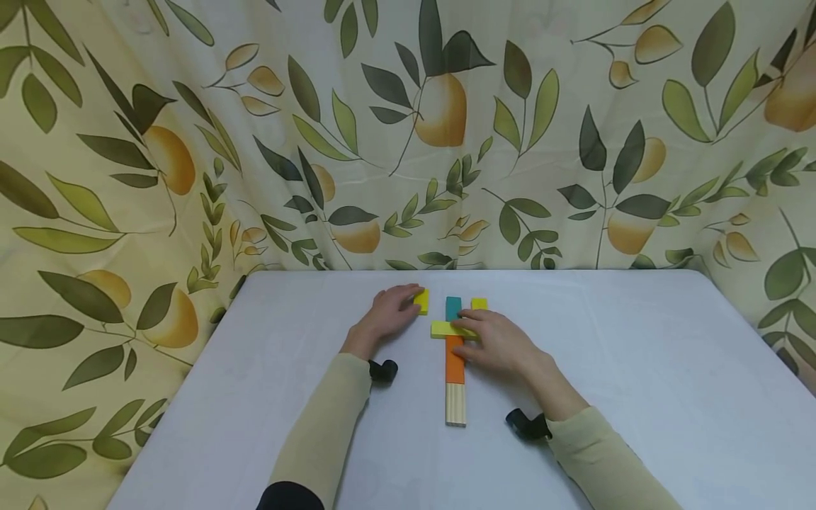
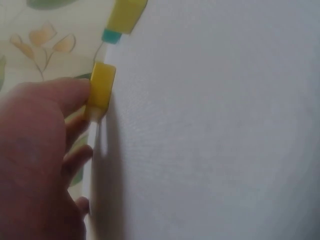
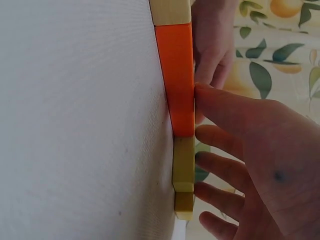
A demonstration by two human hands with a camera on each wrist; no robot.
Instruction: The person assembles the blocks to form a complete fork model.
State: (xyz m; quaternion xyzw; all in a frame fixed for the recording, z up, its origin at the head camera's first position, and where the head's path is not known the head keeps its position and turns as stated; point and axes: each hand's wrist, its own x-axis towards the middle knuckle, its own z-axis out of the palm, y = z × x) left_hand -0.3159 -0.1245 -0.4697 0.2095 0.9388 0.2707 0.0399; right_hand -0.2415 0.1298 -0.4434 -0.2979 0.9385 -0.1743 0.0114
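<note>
At the left of the row of blocks, my left hand point(image 1: 389, 312) pinches a small yellow block point(image 2: 103, 86) between thumb and fingers, close over the table. My right hand point(image 1: 502, 341) reaches over the joined blocks, fingers extended. Its thumb touches the edge of the orange block point(image 3: 176, 75), while its fingertips lie at the crosswise yellow-green block point(image 1: 441, 330), which the hand partly covers. Above that crosspiece stands a teal block point(image 1: 453, 307). A second yellow block point(image 1: 479, 303) shows just beyond the right hand. Below the orange one lies a ridged natural-wood piece point(image 1: 455, 405).
A white-covered table point(image 1: 637, 340) spreads around the blocks. Behind it and along the left side hangs a curtain point(image 1: 395, 177) printed with leaves and fruit. Small black devices point(image 1: 528, 425) sit at both wrists.
</note>
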